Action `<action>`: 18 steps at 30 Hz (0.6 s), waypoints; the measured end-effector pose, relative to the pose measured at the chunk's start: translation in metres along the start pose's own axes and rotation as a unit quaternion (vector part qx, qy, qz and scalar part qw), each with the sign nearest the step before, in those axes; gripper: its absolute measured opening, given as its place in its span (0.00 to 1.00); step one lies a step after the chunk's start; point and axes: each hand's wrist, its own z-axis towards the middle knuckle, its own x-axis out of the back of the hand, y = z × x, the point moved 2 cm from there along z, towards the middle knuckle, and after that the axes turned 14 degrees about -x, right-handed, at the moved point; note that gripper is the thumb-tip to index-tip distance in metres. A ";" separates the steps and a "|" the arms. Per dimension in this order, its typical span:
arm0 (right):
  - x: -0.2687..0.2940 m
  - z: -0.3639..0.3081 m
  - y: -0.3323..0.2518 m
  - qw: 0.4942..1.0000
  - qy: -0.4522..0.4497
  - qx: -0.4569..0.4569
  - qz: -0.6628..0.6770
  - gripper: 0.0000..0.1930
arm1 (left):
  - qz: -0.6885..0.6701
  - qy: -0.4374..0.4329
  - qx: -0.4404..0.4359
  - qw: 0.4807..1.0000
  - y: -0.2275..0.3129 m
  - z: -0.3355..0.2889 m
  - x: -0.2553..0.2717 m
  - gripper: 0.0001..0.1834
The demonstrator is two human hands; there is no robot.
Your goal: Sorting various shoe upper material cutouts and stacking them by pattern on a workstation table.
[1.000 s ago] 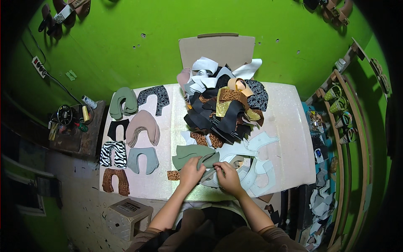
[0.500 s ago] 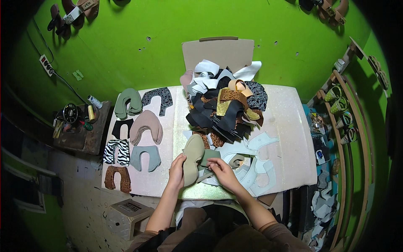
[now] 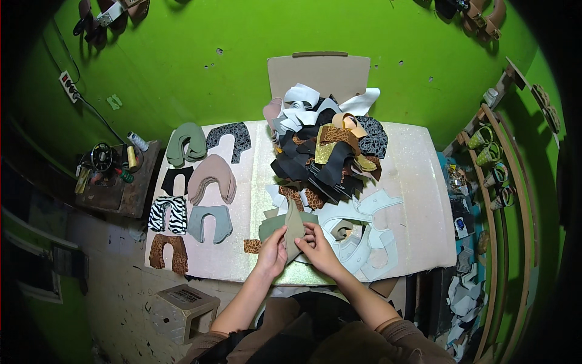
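A tan insole-shaped piece (image 3: pixel 294 218) stands on edge between my hands above the near part of the table. My left hand (image 3: pixel 273 255) is closed on its left side, thumb and fingers pinching it. On its other side my right hand (image 3: pixel 317 247) grips the piece too, fingertips close to the left ones. Behind and below lies a sage-green scrap (image 3: pixel 271 227), partly covered by the piece. A small leopard-print scrap (image 3: pixel 251 246) rests by my left wrist. White cut-out sheets (image 3: pixel 371 209) spread to the right of my right hand.
A tall heap of mixed scraps (image 3: pixel 330 151) fills the table's far middle. On the left lie U-shaped cut pieces, among them green (image 3: pixel 187 143), pink (image 3: pixel 211 176) and zebra-striped (image 3: pixel 168 215) ones. A rack with sandals (image 3: pixel 483 137) stands right; a stool (image 3: pixel 182 309) is below left.
The insole piece has turned from facing me to nearly edge-on and shifted slightly right. My right hand has come onto it. The green and leopard scraps on the left now show.
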 end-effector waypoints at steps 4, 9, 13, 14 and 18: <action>-0.008 0.000 0.000 1.000 -0.019 -0.009 -0.023 0.26 | 0.032 -0.030 0.004 0.999 0.000 -0.003 0.006 0.11; -0.010 0.006 0.013 0.989 0.037 0.053 -0.130 0.23 | 0.250 -0.029 -0.087 0.964 0.006 -0.013 0.001 0.09; -0.001 0.017 0.010 1.000 -0.014 0.001 -0.024 0.18 | 0.207 0.023 -0.139 0.968 0.023 -0.020 -0.006 0.09; 0.000 0.017 0.002 0.999 -0.022 -0.003 0.034 0.16 | 0.207 0.024 -0.140 0.968 0.027 -0.018 -0.002 0.09; 0.023 0.032 -0.010 0.999 0.026 0.028 0.002 0.16 | 0.169 0.059 -0.205 0.962 0.052 -0.013 0.019 0.09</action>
